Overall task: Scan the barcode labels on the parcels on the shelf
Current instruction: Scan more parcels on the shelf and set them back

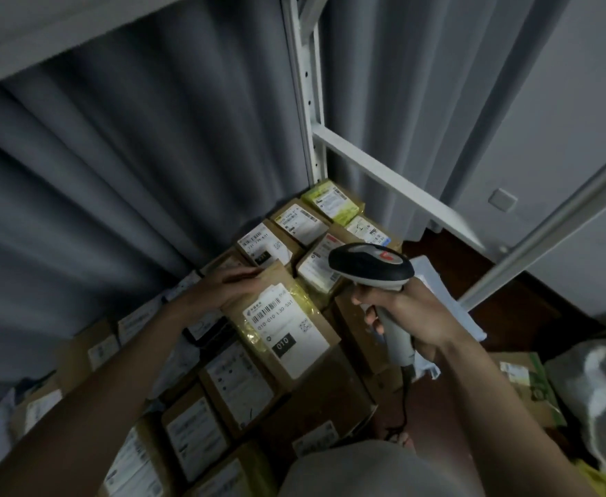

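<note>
- The right hand [407,317] curls its fingers [368,319] round the grey handle of a barcode scanner [373,269], whose dark head rises above them, pointing left.
- Just left of those fingers lies a brown parcel [287,317], tilted; its white barcode label [287,324] faces up, brightly lit.
- The left hand [222,288] rests on the parcel's far left edge, fingers straight and close together.
- Beyond both sets of fingers, more labelled parcels [294,224] crowd the shelf, ending at a yellow-green package [334,200].
- Behind hangs a grey curtain [133,156].
</note>
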